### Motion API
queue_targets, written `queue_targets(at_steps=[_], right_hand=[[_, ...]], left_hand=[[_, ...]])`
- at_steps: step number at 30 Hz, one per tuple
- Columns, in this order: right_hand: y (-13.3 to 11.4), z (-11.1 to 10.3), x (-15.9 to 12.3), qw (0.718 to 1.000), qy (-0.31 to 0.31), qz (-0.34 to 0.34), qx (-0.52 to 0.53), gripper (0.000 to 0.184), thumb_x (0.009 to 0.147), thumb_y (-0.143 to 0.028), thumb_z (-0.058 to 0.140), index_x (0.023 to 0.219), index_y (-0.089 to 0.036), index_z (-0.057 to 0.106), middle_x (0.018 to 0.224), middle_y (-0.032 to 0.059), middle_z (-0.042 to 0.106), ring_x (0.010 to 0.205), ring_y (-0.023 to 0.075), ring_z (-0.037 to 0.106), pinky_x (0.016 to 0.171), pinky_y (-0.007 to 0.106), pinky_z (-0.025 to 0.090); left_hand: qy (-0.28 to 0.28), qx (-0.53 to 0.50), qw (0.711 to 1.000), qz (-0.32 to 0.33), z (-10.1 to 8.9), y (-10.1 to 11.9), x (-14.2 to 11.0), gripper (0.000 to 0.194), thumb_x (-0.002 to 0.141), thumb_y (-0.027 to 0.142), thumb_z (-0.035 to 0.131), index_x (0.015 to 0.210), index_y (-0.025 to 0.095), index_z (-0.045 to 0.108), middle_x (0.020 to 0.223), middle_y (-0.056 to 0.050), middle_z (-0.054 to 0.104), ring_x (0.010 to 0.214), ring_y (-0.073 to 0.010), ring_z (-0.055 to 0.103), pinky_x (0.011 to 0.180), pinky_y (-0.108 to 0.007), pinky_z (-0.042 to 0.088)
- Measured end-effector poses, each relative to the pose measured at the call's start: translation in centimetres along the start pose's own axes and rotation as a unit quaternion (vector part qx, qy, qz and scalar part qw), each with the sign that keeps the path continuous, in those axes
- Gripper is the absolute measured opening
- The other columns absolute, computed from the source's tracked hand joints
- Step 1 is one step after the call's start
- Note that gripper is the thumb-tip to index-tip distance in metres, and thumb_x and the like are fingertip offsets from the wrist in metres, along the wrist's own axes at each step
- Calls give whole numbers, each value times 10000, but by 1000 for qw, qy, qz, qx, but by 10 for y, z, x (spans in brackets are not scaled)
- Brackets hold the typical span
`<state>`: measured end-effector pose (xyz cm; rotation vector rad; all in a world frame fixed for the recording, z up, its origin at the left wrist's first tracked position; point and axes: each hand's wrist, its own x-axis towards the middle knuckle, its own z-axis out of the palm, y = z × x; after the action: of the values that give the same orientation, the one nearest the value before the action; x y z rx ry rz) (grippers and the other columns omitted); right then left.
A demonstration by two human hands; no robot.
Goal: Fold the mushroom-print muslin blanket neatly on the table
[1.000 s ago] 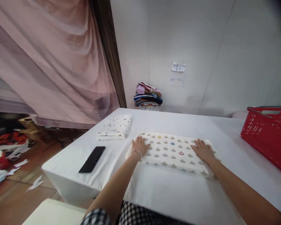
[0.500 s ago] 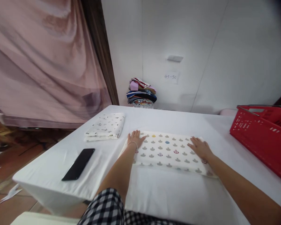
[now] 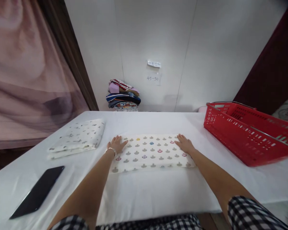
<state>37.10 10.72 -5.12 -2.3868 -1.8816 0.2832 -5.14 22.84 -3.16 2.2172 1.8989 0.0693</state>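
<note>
A folded white cloth with small grey and coloured prints point(image 3: 151, 153) lies flat on the white table point(image 3: 158, 195). My left hand point(image 3: 116, 144) rests flat on its left end, fingers stretched out, a bracelet on the wrist. My right hand point(image 3: 184, 143) lies flat on the cloth's right end, fingers spread. Neither hand holds anything.
A second folded patterned cloth point(image 3: 78, 138) lies to the left. A black phone point(image 3: 38, 191) sits near the front left edge. A red plastic basket point(image 3: 247, 134) stands at the right. A stack of folded clothes point(image 3: 123, 95) sits by the wall behind the table.
The view has swung to the right, so the basket shows more and the curtain less. Both hands stay flat on the ends of the printed cloth.
</note>
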Motion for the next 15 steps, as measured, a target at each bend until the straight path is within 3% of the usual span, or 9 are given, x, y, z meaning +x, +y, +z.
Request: queue_targets(at_steps=[5, 9, 12, 15], right_hand=[[1, -6, 2, 999, -8, -12, 36, 584, 907, -486, 310, 1421, -210, 281, 1522, 53, 139, 1391, 214, 92, 1088, 494, 147], [9, -6, -4, 995, -25, -17, 91, 539, 898, -426, 387, 1384, -194, 370, 1503, 63, 216, 1383, 185, 149, 1105, 363, 186], [21, 0, -26, 989, 4, -3, 150, 529, 875, -385, 441, 1361, -178, 412, 1488, 71, 259, 1367, 182, 211, 1112, 317, 183], [32, 13, -59, 973, 54, 39, 222, 541, 849, -357, 467, 1354, -167, 421, 1481, 81, 273, 1345, 201, 273, 1102, 327, 225]], left_hand=[[28, 0, 999, -39, 2, -17, -27, 593, 843, 555, 309, 1359, 270, 376, 1527, -61, 161, 1395, -260, 116, 1081, -530, 147], [18, -29, 999, -33, 3, -33, -49, 630, 831, 528, 357, 1381, 220, 346, 1525, -73, 162, 1367, -261, 223, 1080, -439, 240], [30, -59, 997, -42, 3, -42, -61, 614, 846, 480, 352, 1388, 191, 329, 1517, -73, 194, 1328, -240, 317, 1081, -367, 268], [55, -58, 994, -78, 2, -47, -68, 620, 858, 463, 328, 1379, 126, 333, 1459, -117, 332, 1312, -240, 344, 1074, -352, 281]])
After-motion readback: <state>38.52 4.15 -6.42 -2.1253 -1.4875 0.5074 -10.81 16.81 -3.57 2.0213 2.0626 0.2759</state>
